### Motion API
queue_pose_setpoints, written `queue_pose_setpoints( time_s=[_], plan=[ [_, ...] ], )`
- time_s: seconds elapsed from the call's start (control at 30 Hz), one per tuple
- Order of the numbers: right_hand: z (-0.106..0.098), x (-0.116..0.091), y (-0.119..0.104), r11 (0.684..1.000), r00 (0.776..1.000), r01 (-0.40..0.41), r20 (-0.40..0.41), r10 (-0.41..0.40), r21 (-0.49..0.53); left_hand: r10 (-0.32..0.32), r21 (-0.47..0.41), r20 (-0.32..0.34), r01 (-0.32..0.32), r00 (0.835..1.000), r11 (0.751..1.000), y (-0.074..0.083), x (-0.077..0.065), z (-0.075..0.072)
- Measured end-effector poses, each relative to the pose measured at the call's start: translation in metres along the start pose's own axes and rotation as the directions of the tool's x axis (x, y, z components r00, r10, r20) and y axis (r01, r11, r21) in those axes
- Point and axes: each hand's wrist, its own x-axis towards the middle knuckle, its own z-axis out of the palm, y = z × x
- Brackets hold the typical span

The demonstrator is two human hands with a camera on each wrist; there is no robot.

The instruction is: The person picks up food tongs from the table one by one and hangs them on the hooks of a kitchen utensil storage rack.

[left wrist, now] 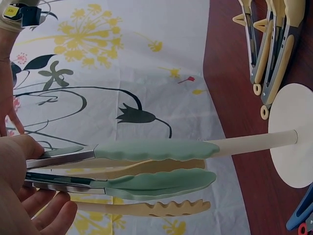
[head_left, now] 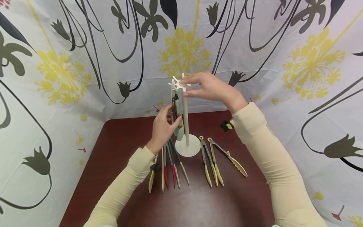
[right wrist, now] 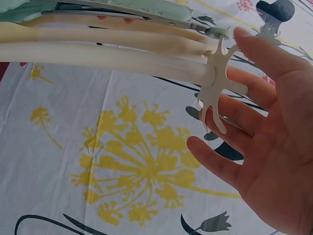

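My left hand grips a pair of steel tongs with mint-green tips, thumb on one arm and fingers on the other. The tongs point down beside the post of a white utensil stand. Their pull ring is at one prong of the stand's top; whether it hangs there I cannot tell. With thumb and fingers around that pronged top, my right hand holds it lightly, the little finger free. Cream tongs hang from the stand close to the green ones.
Right of the round white base lie two pairs of tongs with yellow tips. Several more tongs, some with red tips, lie to its left on the dark red table. Patterned cloth closes in the back and sides.
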Motion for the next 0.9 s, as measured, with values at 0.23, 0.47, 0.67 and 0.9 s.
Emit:
queue_pose_setpoints(
  time_s=[0.23,0.47,0.67,0.9],
  plan=[
    [-0.002,0.002,0.0,1.0,0.999,0.024,0.033,-0.024,0.003,-0.009,0.011,0.008,0.009,1.0,1.0,-0.002,0.0,-0.001],
    [-0.001,0.004,-0.001,1.0,1.0,0.014,0.024,-0.015,0.013,-0.023,0.013,-0.003,0.023,1.0,1.0,-0.004,-0.002,-0.008],
    [-0.001,0.005,-0.003,1.0,1.0,-0.009,0.015,0.009,0.009,-0.024,-0.014,-0.052,0.024,0.998,1.0,-0.015,-0.008,-0.019],
    [-0.001,0.006,-0.004,0.999,0.999,-0.039,0.005,0.039,0.015,-0.113,0.004,-0.069,0.113,0.991,0.994,-0.039,-0.025,-0.029]
  ],
)
